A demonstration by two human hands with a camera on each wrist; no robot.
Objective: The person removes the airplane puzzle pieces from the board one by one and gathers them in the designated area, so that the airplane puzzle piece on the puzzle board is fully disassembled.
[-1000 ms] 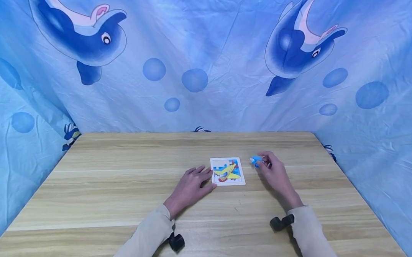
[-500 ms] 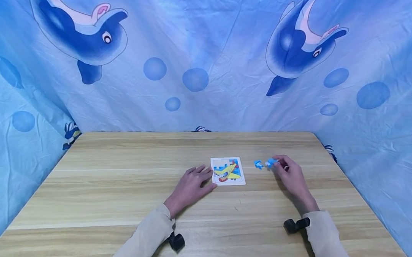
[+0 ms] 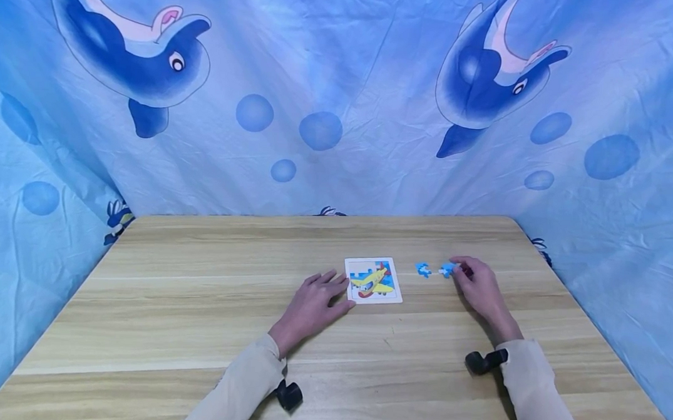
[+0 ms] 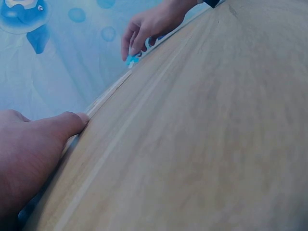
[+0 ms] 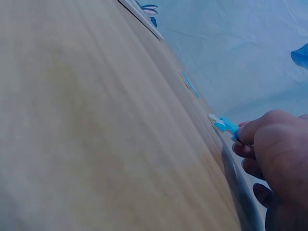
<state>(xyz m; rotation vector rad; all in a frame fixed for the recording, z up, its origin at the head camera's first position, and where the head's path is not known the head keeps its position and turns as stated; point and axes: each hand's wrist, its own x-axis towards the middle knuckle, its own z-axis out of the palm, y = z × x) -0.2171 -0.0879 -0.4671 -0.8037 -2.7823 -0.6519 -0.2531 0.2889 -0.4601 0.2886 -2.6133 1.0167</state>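
At a wooden table (image 3: 187, 278), a left hand (image 3: 311, 309), fingers outspread, and a right hand (image 3: 482, 294) flank an airplane puzzle (image 3: 374, 283), incomplete at far left; the right hand, farther right than a second ago, pinches a blue piece (image 3: 446, 270), parted from a loose piece (image 3: 422, 269) nearer the puzzle.

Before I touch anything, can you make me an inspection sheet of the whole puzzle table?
Surface: wooden table, light wood grain.
Job's things: white-edged puzzle board with a yellow airplane picture, a pale unfilled-looking patch at its upper left; one loose blue piece lying to its right; another blue piece held farther right.
Clutter: nothing seen.
Hands: left hand rests at the board's left edge, fingers spread; right hand pinches the farther piece.
Cables: nothing seen.
Surroundings: blue curtain with dolphins and bubbles behind and at both sides; a black camera on each wrist.
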